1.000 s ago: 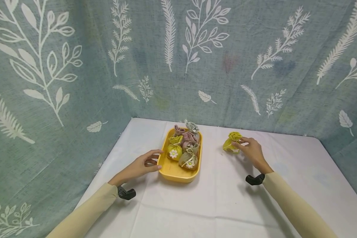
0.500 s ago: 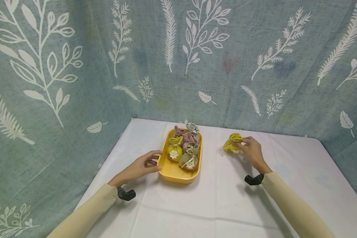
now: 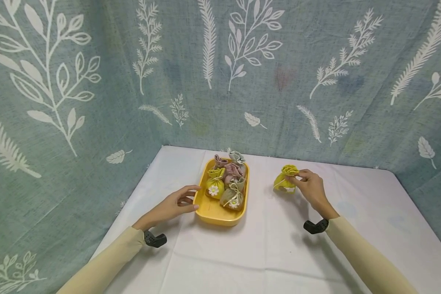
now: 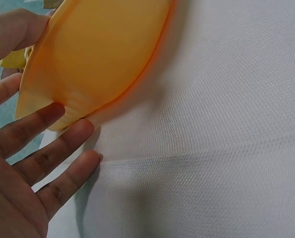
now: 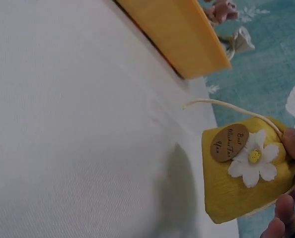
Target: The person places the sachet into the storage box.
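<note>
On the right, my right hand [image 3: 313, 188] pinches the gathered neck of a yellow drawstring pouch [image 3: 282, 183]. The right wrist view shows the pouch [image 5: 222, 178] hanging tilted, with a white fabric flower, a small brown oval tag and a loose cord end; its shadow falls on the cloth. My left hand [image 3: 173, 206] is at the left side of a yellow plastic tray [image 3: 214, 215], its fingers extended along the outer wall and rim. Inside the tray stand another yellow pouch [image 3: 214, 190], a grey-green pouch [image 3: 232, 200] and, behind them, mauve pouches [image 3: 235, 170].
A pale grey pouch [image 3: 237, 157] leans at the tray's back right corner. White cloth [image 3: 264, 245] covers the table. A blue-green curtain [image 3: 191, 61] with white leaf prints hangs behind and along the left side.
The yellow pouch in my right hand turns slightly and tips a little, its flower and tag showing more. My left hand and the tray keep their places.
</note>
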